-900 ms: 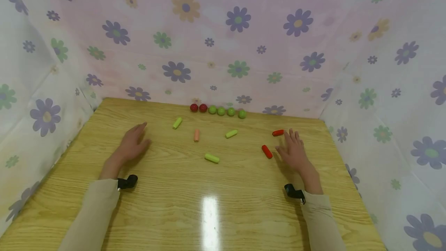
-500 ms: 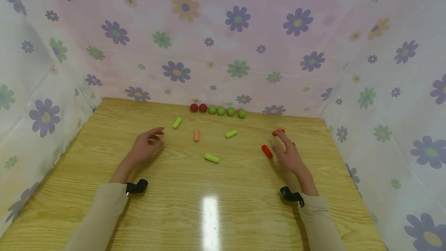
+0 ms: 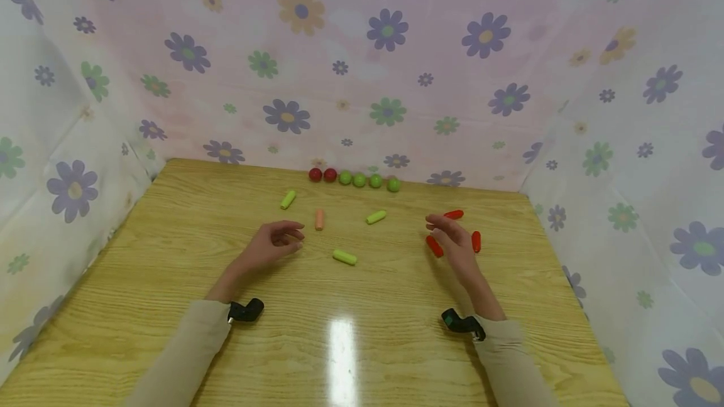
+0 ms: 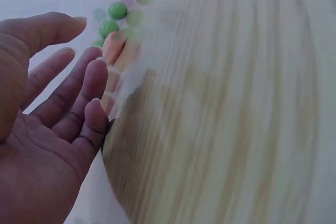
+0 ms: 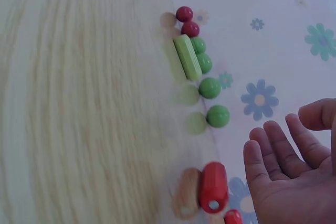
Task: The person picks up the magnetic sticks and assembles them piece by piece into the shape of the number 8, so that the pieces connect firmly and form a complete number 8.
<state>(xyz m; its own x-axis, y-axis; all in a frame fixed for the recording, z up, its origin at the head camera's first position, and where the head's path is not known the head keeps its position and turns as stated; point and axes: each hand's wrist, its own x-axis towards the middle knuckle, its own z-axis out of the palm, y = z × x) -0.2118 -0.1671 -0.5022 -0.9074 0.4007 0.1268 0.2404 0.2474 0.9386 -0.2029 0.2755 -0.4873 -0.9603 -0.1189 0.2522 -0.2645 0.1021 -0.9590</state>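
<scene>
My left hand (image 3: 266,247) is held above the table, fingers loosely bent and holding nothing, left of a yellow-green stick (image 3: 344,257) and an orange stick (image 3: 319,220). In the left wrist view the orange stick (image 4: 113,45) shows beyond the fingertips. Over to the right, my right hand (image 3: 459,253) hovers among three red sticks, its palm free of any object. One red stick (image 3: 434,246) lies by its thumb, another (image 3: 454,214) behind its fingers, the third (image 3: 476,242) on its outer side. Two more yellow-green sticks lie farther back, one left (image 3: 288,200), one central (image 3: 376,217).
Along the table's back edge runs a row of balls: two dark red balls (image 3: 330,174), then several green balls (image 3: 359,179). Flower-printed cloth (image 3: 351,80) rises behind and on both sides of the wooden table (image 3: 283,344).
My left hand has moved right, toward the middle, its fingers bending more. The right hand has shifted left, uncovering the outer red stick. The sticks and balls stay in place.
</scene>
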